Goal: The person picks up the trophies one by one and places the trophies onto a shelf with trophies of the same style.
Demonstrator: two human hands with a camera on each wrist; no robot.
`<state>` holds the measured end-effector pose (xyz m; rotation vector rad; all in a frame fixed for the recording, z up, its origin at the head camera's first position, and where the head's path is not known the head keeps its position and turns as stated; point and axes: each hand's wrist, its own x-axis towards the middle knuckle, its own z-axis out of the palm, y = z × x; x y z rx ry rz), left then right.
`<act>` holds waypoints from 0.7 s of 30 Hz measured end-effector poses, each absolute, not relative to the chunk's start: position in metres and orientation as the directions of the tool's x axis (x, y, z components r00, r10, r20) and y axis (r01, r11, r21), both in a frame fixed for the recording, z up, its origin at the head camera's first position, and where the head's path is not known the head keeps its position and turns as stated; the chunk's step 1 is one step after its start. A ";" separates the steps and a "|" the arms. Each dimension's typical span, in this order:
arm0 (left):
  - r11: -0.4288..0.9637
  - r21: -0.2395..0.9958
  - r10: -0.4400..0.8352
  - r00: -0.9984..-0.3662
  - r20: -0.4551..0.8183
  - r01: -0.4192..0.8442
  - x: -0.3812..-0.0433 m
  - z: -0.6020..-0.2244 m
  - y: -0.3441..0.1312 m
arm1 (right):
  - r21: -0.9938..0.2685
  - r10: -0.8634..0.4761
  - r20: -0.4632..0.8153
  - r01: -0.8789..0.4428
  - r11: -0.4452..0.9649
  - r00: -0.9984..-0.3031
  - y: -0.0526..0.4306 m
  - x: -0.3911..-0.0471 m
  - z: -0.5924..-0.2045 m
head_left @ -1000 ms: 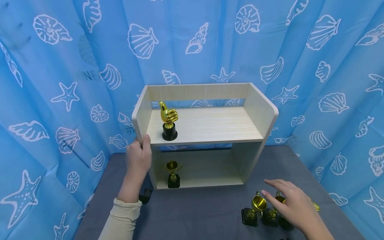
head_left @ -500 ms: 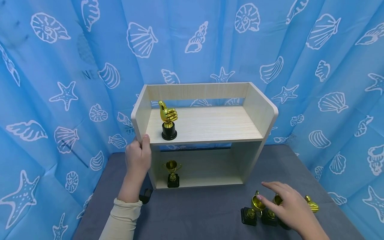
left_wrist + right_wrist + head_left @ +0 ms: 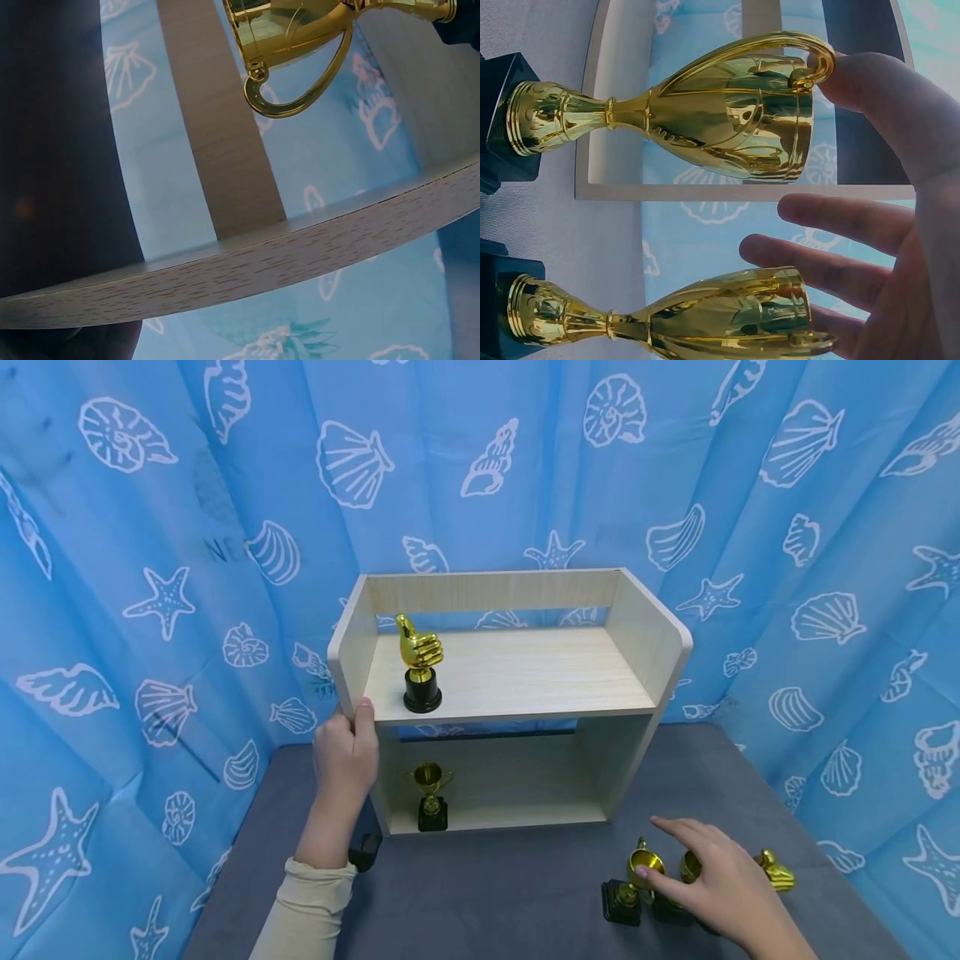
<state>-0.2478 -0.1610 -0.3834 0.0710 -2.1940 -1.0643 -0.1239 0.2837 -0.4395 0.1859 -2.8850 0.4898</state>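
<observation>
My left hand grips the left side panel of a two-tier pale wooden shelf, thumb on the front edge. On the upper tier a gold thumbs-up trophy with a round black base stands upright at the left. Below it is a small gold trophy cup, whose bowl and handle fill the top of the left wrist view. My right hand hovers among trophies at the table's right, fingers extended. Its thumb lies at the handle of the nearest trophy cup; a second trophy cup stands beside it.
Another gold thumbs-up trophy shows past my right hand, which partly hides the trophies' bases. The grey cloth-covered table extends around the shelf. Behind hangs a blue curtain with white seashell prints.
My right hand has shifted slightly left and down, its thumb coming to the left trophy cup's rim and more of the right-hand thumbs-up trophy showing. The left hand keeps its hold on the shelf.
</observation>
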 end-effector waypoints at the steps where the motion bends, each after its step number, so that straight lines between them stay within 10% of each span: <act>1: 0.665 0.709 -0.327 -0.761 0.560 0.236 -0.248 -0.384 -0.161 | -0.313 -0.087 0.222 -0.156 0.937 -0.971 0.284 -0.124 -0.440; 21: 0.668 0.704 -0.325 -0.756 0.568 0.242 -0.248 -0.385 -0.161 | -0.362 -0.144 0.239 -0.226 0.904 -0.960 0.283 -0.119 -0.442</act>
